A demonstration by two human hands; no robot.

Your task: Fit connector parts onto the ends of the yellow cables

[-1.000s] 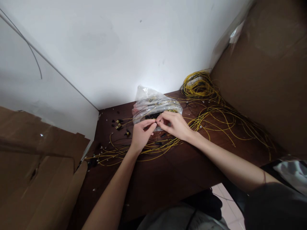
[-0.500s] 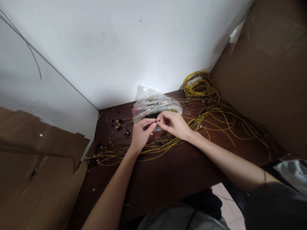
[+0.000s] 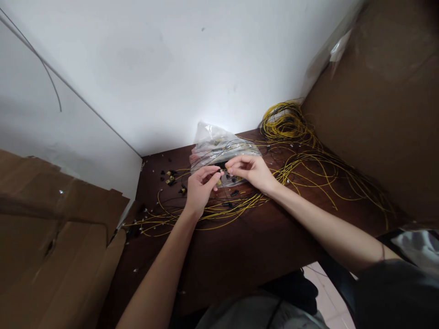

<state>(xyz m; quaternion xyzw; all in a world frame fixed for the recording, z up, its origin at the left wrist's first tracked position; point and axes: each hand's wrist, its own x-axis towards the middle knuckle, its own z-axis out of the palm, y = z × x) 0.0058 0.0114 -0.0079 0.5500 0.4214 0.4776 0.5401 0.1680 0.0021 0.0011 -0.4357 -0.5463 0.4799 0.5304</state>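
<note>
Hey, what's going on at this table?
A person is working small parts with bare hands. The left hand pinches a small dark piece; the right hand, just apart from it, seems to pinch something yellowish, too small to identify. A clear plastic bag lies behind them, with loose yellow wires across the dark table.

Looks like a small workshop corner.
Has yellow wires [image 3: 286, 131], small black parts [image 3: 234, 193] and a clear bag [image 3: 210, 133] strewn over a tabletop [image 3: 247, 249], beside cardboard [image 3: 77, 260].
</note>
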